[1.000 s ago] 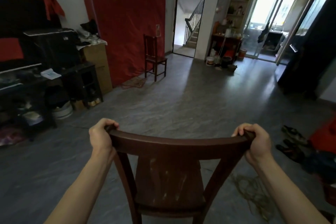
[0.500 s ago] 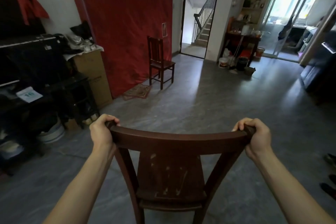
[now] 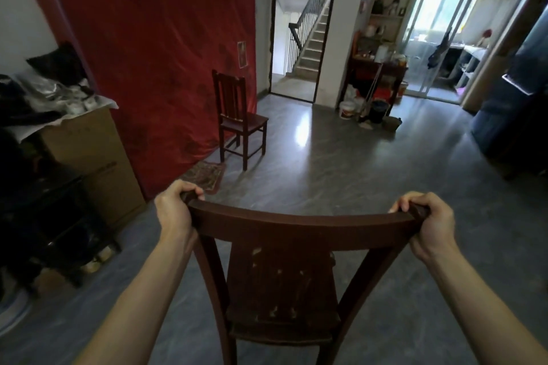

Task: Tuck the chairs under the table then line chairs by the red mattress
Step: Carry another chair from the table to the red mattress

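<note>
The dark brown wooden chair with a curved top rail sits in the foreground, seat facing away from the person, out on the grey polished floor. The left hand is wrapped tight around the rail's left end, and the right hand is closed likewise around its right end. Ahead, a second dark wooden slat-back chair already stands with its back just beside the tall red mattress leaning on the wall, near that mattress's right edge. No table shows here. By my reading, one chair is lined up and the held one has yet to be set beside it.
</note>
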A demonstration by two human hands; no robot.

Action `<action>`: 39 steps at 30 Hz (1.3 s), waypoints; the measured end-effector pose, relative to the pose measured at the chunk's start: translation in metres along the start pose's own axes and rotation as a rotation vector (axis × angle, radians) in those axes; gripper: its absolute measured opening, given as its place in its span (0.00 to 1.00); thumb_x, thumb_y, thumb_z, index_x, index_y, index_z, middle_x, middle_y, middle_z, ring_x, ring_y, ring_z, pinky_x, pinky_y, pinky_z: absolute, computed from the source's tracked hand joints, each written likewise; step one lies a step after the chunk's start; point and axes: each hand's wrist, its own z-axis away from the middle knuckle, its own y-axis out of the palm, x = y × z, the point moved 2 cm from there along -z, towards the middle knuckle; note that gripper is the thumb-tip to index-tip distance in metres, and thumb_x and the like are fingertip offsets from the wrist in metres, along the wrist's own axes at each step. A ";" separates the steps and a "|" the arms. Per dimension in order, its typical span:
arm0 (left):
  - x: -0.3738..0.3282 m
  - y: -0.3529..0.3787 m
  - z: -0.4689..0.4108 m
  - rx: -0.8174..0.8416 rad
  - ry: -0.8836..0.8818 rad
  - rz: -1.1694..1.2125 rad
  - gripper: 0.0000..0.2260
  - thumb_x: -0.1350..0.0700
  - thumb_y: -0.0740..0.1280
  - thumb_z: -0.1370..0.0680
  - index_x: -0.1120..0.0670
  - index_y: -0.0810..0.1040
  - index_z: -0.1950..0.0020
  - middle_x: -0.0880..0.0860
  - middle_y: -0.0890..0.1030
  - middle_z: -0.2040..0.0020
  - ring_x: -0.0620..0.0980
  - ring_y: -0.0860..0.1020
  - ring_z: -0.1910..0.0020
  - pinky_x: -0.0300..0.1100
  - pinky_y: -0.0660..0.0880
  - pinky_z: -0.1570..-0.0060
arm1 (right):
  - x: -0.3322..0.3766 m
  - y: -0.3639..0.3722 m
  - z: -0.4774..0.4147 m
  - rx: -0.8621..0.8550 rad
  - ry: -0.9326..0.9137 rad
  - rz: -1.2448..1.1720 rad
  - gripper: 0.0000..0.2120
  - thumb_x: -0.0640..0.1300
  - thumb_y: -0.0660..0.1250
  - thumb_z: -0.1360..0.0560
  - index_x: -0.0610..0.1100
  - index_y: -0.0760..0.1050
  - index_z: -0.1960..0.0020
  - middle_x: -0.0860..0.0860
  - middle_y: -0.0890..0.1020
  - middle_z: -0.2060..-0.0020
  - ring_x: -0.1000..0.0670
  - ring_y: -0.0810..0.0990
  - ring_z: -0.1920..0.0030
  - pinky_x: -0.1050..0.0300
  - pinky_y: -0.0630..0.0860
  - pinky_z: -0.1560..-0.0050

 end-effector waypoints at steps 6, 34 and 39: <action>0.028 0.065 -0.174 0.049 -0.022 -0.033 0.11 0.60 0.62 0.35 0.52 0.75 0.78 0.50 0.76 0.74 0.47 0.73 0.74 0.37 0.71 0.73 | -0.055 0.056 -0.158 -0.033 0.001 -0.022 0.25 0.38 0.47 0.26 0.43 0.73 0.77 0.41 0.76 0.77 0.47 0.75 0.75 0.64 0.72 0.73; 0.188 0.451 -0.907 0.264 -0.167 -0.120 0.12 0.61 0.62 0.34 0.55 0.75 0.78 0.53 0.74 0.76 0.52 0.71 0.76 0.43 0.68 0.69 | -0.208 0.250 -0.840 -0.298 -0.047 -0.001 0.26 0.38 0.46 0.24 0.43 0.72 0.77 0.42 0.77 0.76 0.46 0.75 0.74 0.62 0.71 0.71; 0.232 0.533 -1.000 0.363 -0.194 -0.108 0.09 0.59 0.63 0.38 0.53 0.75 0.79 0.51 0.74 0.76 0.50 0.71 0.76 0.41 0.70 0.70 | -0.231 0.246 -0.944 -0.325 -0.083 -0.042 0.27 0.37 0.45 0.25 0.43 0.72 0.77 0.42 0.77 0.76 0.46 0.74 0.75 0.63 0.71 0.72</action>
